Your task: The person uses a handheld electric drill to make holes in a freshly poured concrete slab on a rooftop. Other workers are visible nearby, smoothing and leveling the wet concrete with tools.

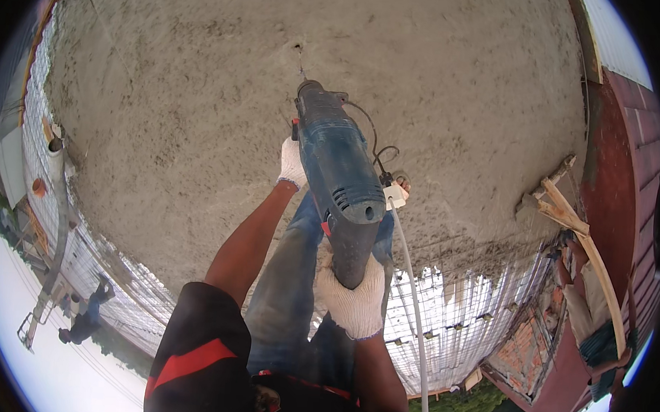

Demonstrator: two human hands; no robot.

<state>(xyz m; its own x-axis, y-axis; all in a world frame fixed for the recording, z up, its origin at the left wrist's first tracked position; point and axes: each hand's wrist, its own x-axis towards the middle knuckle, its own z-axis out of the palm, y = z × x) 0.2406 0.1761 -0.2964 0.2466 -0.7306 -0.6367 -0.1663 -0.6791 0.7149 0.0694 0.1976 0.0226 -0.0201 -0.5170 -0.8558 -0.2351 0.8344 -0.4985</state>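
A blue hammer drill [341, 165] is held out in front of me, its thin bit [302, 69] directed at a small dark hole [297, 46] in the rough grey concrete [454, 115]. Whether the tip is inside the hole, I cannot tell. My right hand [351, 298], in a white knit glove, is wrapped round the rear handle. Along the left side of the drill's front body my left hand [292, 163], gloved too, grips it; most of its fingers are hidden behind the tool. The drill's black cord loops to a white socket connector [395, 195] on the right.
A white cable [416, 307] runs from the connector past my right forearm. Steel mesh [450, 332] borders the concrete near my legs. Broken wooden strips [578, 234] and a reddish wall [612, 161] stand right; a grey pipe [59, 214] and another person [89, 313] are left.
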